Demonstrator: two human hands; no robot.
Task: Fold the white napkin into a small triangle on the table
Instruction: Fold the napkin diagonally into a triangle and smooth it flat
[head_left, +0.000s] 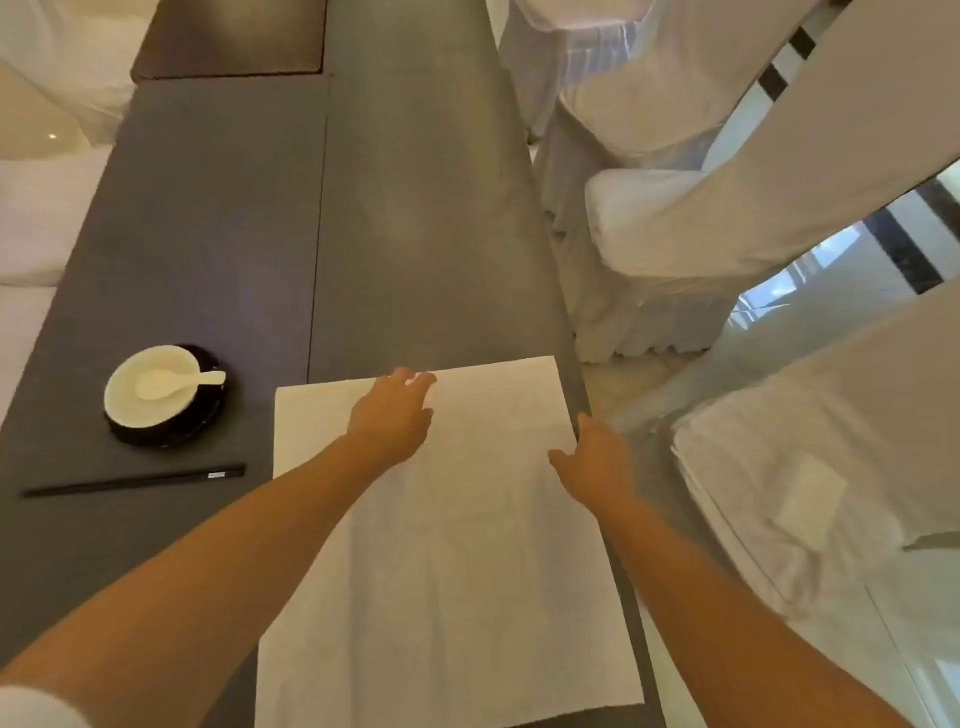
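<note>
Spread flat on the table (218, 249), the napkin (441, 571) is pressed by the open left hand (395, 415) and open right hand (597, 462), presumably smoothing it for folding.

A long dark grey table (415, 208) is seen running away from the camera, with a darker inset panel (228, 39) at its far end. Chairs draped in white fabric covers (670, 223) are lined along the right side. A pale glossy floor (810, 306) is noted, with reflected light.

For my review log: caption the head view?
Both hands, left hand and right hand, flat on the unfolded white napkin.
</note>
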